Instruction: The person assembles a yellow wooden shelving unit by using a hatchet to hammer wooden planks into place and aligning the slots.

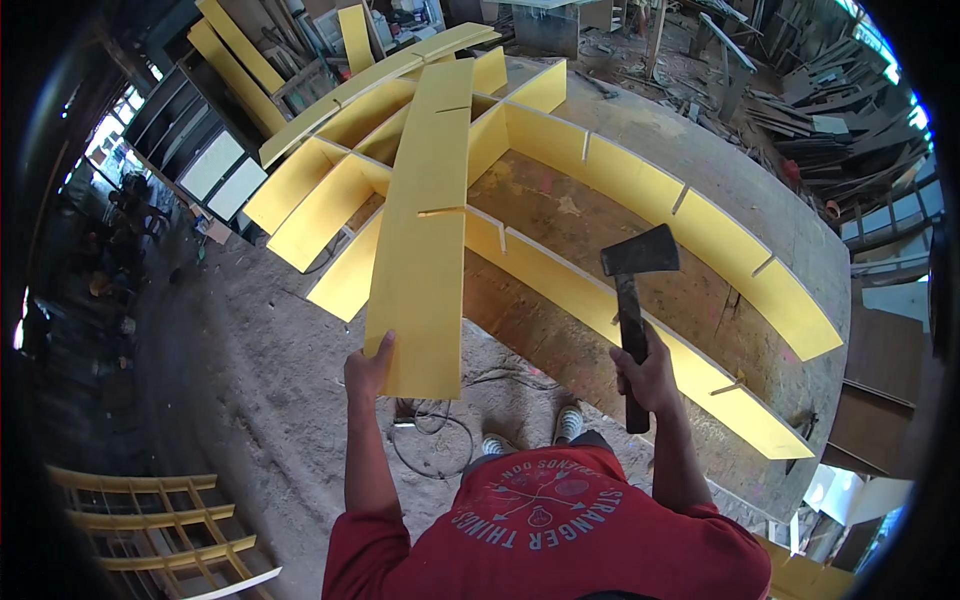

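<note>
A long yellow board with slots cut in one edge is gripped at its near end by my left hand, thumb on its face. Its far part lies over a frame of yellow slotted boards. In my right hand is a dark hatchet, held upright by the handle with its head at the top. Below the hatchet runs a slotted yellow board standing on edge; another slotted board stands farther back. Shorter yellow crosspieces join the frame on the left.
The frame rests on a large wooden worktable. A loose cable lies on the dusty floor by my feet. A second yellow grid is at the lower left. Scrap wood piles up at the far right, and yellow boards lean at the far left.
</note>
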`<state>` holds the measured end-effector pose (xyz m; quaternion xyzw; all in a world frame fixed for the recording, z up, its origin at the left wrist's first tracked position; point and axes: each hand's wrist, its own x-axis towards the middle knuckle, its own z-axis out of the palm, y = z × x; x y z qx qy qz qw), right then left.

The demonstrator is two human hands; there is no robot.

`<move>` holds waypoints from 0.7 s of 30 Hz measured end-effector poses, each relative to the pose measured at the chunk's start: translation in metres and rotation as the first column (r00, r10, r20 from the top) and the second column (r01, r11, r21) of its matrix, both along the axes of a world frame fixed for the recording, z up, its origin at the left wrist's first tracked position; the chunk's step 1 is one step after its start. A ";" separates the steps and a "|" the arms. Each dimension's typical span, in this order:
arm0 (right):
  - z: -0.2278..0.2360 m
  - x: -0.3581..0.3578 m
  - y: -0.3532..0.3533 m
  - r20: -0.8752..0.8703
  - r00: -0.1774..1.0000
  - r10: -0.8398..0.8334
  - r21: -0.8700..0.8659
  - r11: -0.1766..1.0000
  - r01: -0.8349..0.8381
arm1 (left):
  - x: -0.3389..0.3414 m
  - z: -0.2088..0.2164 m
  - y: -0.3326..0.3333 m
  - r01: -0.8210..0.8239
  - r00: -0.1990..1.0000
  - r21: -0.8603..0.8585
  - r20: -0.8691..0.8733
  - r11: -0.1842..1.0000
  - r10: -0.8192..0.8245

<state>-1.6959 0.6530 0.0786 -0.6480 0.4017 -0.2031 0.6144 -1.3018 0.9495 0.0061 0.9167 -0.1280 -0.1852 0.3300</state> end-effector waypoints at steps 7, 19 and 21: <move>-0.007 -0.034 -0.064 0.034 0.993 -0.116 -0.072 0.990 0.118 | 0.031 -0.075 0.010 -0.117 0.965 0.193 0.253 0.974 0.066; -0.039 -0.025 -0.080 0.100 0.955 -0.278 -0.137 0.947 0.290 | 0.172 0.012 0.001 0.033 0.826 0.420 0.500 0.907 -0.262; -0.037 -0.024 -0.080 0.088 0.953 -0.289 -0.143 0.943 0.299 | 0.175 0.046 -0.007 0.021 0.780 0.434 0.557 0.901 -0.286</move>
